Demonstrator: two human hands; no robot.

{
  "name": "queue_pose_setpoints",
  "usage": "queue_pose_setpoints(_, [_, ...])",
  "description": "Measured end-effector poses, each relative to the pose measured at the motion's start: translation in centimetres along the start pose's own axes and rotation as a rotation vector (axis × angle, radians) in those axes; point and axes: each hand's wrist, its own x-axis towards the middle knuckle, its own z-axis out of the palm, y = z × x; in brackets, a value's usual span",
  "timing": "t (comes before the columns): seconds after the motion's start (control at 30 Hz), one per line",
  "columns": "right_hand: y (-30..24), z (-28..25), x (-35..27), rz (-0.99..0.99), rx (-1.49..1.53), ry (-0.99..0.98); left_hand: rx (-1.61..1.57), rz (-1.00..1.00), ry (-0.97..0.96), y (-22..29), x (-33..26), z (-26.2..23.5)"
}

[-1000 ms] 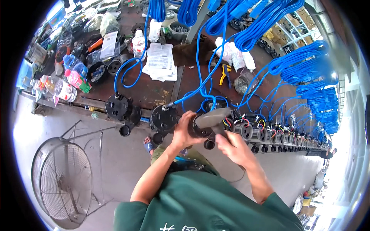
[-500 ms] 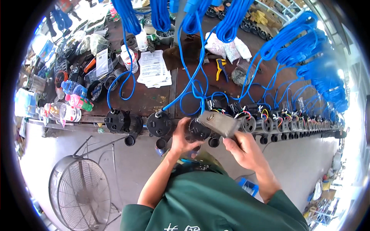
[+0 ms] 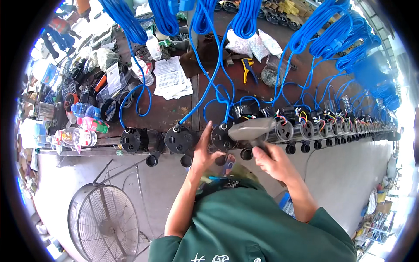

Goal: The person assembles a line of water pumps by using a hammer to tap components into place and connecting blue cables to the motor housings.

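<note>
At the left, two black units (image 3: 180, 140) along the front edge of the tabletop (image 3: 170, 113) have lids on and blue cables (image 3: 192, 112) attached, so they look closed up. Next, the left hand (image 3: 203, 153), fingers spread wide, curves around the near left side of a third lidded unit (image 3: 221, 139). The right hand (image 3: 274, 162) grips a hammer (image 3: 253, 128) whose head overlaps that lid's right edge; contact is unclear. Farther right, open housings (image 3: 284, 130) showing coloured wires (image 3: 303, 115) appear unfinished.
</note>
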Motion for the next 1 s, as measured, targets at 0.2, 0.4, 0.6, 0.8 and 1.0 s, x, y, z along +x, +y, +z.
queue_pose_setpoints(0.2, [3.6,-1.2,-2.4,0.056,0.339,0.059,0.441,-0.402,-0.005,-2.1,-7.5,3.6])
queue_pose_setpoints(0.4, [7.9,-0.2,-2.5,0.236,0.328,0.019,-0.207,-1.201,-0.054,-5.9,-5.8,6.1])
queue_pose_setpoints(0.6, [11.1,0.1,-3.4,0.37,0.224,0.038,0.074,-0.533,0.17,-8.5,-6.8,8.8])
queue_pose_setpoints(0.8, [13.2,0.2,-3.5,0.399,0.117,0.01,0.141,-0.41,0.164,-10.0,-7.4,8.8])
queue_pose_setpoints(1.0, [9.2,-0.2,-3.1,0.386,0.432,0.118,-0.039,-0.463,0.238,-11.0,-8.5,9.4])
